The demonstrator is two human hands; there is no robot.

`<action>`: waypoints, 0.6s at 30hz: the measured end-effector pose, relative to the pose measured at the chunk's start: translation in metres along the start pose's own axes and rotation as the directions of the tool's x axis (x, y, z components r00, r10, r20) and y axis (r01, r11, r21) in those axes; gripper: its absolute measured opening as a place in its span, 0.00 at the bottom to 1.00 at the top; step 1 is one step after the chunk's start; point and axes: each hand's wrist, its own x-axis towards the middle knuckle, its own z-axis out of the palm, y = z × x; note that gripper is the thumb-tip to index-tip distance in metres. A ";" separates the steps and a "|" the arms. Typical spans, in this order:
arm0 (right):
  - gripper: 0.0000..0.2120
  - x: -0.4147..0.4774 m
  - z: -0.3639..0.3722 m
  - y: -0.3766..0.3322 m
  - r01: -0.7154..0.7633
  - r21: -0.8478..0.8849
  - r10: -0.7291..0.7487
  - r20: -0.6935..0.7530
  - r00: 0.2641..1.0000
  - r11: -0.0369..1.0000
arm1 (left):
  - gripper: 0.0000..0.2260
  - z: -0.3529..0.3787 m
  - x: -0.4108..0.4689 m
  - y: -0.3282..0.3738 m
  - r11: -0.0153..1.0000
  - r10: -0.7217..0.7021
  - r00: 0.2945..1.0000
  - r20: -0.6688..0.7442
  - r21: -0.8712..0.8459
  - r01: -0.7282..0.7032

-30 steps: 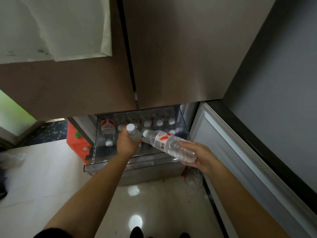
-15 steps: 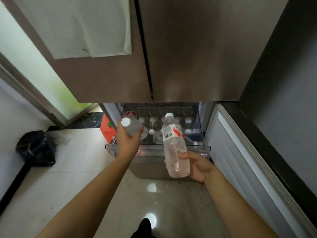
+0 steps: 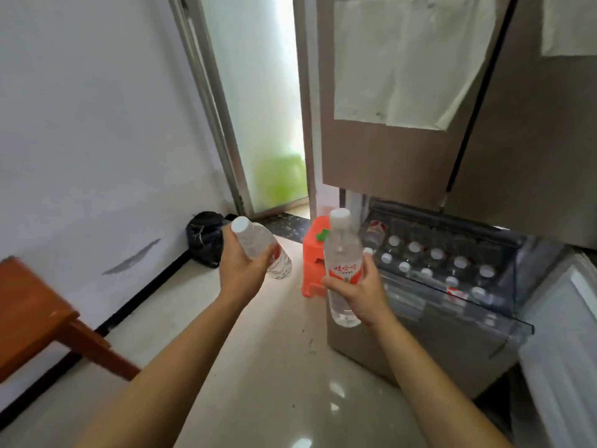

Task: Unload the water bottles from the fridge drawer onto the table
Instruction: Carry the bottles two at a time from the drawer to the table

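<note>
Water bottle [image 3: 342,253], clear plastic, white cap: upright, fingers [image 3: 331,282] of right hand [image 3: 358,295] clamped round it. Second bottle [image 3: 258,245] tilted, left hand [image 3: 239,270] gripping.

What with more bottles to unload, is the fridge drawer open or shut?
Open: the fridge drawer sticks out below the closed doors, rows of white-capped bottles showing inside.

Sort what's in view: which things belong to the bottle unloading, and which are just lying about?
Job: tilted bottle in left hand, upright bottle in right hand, capped bottles in fridge drawer, wooden table.
Lying about: black bag, orange stool, papers on fridge door.
</note>
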 end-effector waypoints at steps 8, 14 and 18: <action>0.27 -0.055 0.256 -0.023 0.142 -0.094 -0.114 0.259 0.959 0.985 | 0.29 -0.263 -0.026 -0.074 0.998 -0.024 0.990 -0.139 0.057 0.032; 0.29 -0.101 0.441 -0.030 0.182 -0.104 -0.104 0.512 0.853 0.978 | 0.27 -0.439 -0.048 -0.120 0.992 -0.074 0.937 -0.342 0.075 0.106; 0.35 -0.119 0.547 -0.023 0.235 -0.104 -0.114 0.648 0.753 0.966 | 0.29 -0.524 -0.061 -0.158 0.979 -0.134 0.855 -0.501 0.066 0.192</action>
